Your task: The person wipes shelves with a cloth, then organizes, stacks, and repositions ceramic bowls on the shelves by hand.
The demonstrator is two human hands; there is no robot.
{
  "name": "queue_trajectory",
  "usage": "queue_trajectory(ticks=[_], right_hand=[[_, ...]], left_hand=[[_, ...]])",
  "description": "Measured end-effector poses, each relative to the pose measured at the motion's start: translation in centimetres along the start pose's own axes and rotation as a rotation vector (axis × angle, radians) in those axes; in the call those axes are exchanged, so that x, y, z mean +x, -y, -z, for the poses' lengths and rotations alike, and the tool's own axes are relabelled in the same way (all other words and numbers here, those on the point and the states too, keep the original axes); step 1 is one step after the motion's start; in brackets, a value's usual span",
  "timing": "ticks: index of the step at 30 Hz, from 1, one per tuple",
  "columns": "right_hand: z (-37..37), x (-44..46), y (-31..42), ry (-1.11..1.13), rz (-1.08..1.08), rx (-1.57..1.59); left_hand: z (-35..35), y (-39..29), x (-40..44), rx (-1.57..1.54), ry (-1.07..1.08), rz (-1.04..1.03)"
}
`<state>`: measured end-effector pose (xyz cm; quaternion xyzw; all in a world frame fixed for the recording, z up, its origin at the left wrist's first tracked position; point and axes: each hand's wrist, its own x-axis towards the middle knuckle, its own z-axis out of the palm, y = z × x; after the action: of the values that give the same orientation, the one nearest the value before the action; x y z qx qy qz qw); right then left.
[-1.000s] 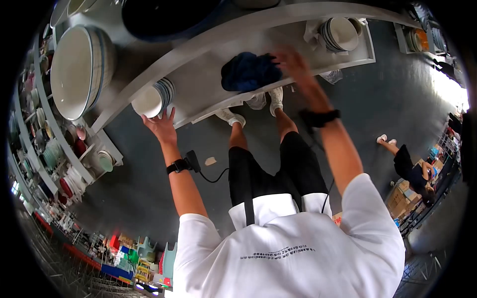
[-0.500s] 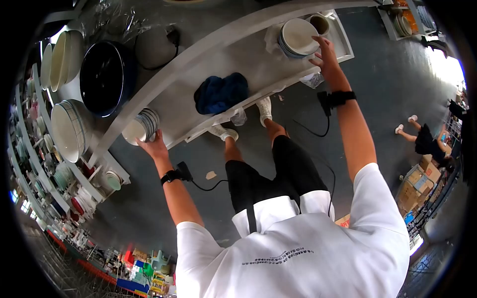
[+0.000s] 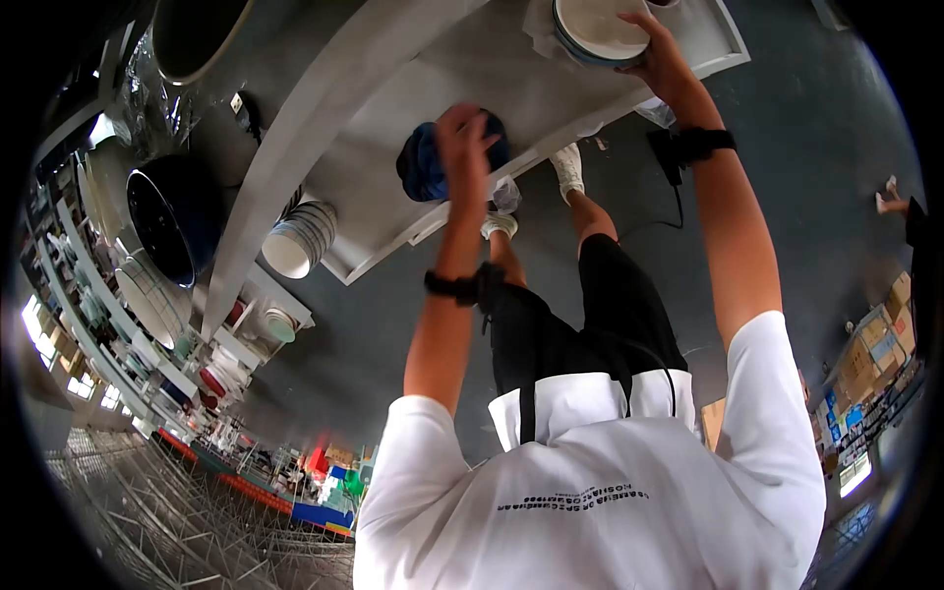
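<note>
Blurred by motion, my left hand (image 3: 465,147) is over the dark blue cloth (image 3: 423,169) on the shelf, its fingers somewhat apart and nothing visible between them. Whether it touches the cloth is unclear. My right hand (image 3: 654,54) grips the near right rim of a stack of white bowls (image 3: 602,28) with blue outsides at the top of the view. Another stack of striped bowls (image 3: 300,239) lies tilted at the shelf's left end, with no hand on it.
A large dark bowl (image 3: 162,221) and a pale bowl (image 3: 152,300) stand on the upper level at left. The white shelf edge (image 3: 295,147) curves between levels. Clear plastic (image 3: 506,195) hangs beside the shoes. Cardboard boxes (image 3: 873,349) are at far right, near another person's feet (image 3: 890,195).
My left hand has left the striped bowls and moved right to the blue cloth. My right hand passed over the cloth to the right-hand bowls and now holds their rim. The view has shifted.
</note>
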<state>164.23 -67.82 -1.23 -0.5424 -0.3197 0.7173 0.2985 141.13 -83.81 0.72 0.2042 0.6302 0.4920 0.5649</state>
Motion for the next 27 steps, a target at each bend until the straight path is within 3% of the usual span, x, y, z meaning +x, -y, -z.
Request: queue_trajectory(ticks=[1,4,7,9,10,12,14,17,20,22,24,27], right_hand=[[-0.4,-0.4,0.7,-0.040,-0.104,0.063],[-0.2,0.2,0.3,0.015,-0.099,0.082],[-0.9,0.1,-0.3,0.006,-0.035,0.311],[-1.2,0.4,-0.4,0.012,-0.017,0.301],[-1.2,0.6,-0.8,0.006,0.000,0.293],[-1.0,0.3,-1.5,-0.027,-0.015,0.248],[-1.1,0.5,-2.1,-0.058,-0.015,0.197],[-3.1,-2.0,-2.9,-0.061,0.005,0.263],[-7.9,-4.8,-2.2,0.016,0.106,0.221],[-11.8,-6.7,-3.3,0.049,0.278,-0.100],[-16.1,-8.4,-4.7,0.083,0.418,-0.311],[-22.7,-11.3,-6.8,0.142,0.395,-0.376]], left_hand=[[-2.7,-0.9,1.3,0.015,0.091,0.046],[-8.2,-1.5,4.7,-0.019,0.097,0.081],[-10.1,-1.9,7.0,-0.054,0.246,0.046],[-9.6,-2.0,8.7,-0.032,0.298,0.208],[-9.6,-0.5,10.0,-0.029,0.288,0.209],[-10.2,1.3,10.7,-0.425,0.361,0.068],[-9.9,2.0,9.9,-0.363,0.353,0.023],[-7.2,1.7,6.0,-0.236,0.291,-0.107],[-2.6,1.8,1.8,-0.314,0.148,-0.209],[0.6,-2.4,-1.8,-0.585,0.034,0.076],[4.5,-4.1,-5.0,-0.575,-0.031,0.071],[11.5,-3.6,-8.2,-0.541,-0.151,0.031]])
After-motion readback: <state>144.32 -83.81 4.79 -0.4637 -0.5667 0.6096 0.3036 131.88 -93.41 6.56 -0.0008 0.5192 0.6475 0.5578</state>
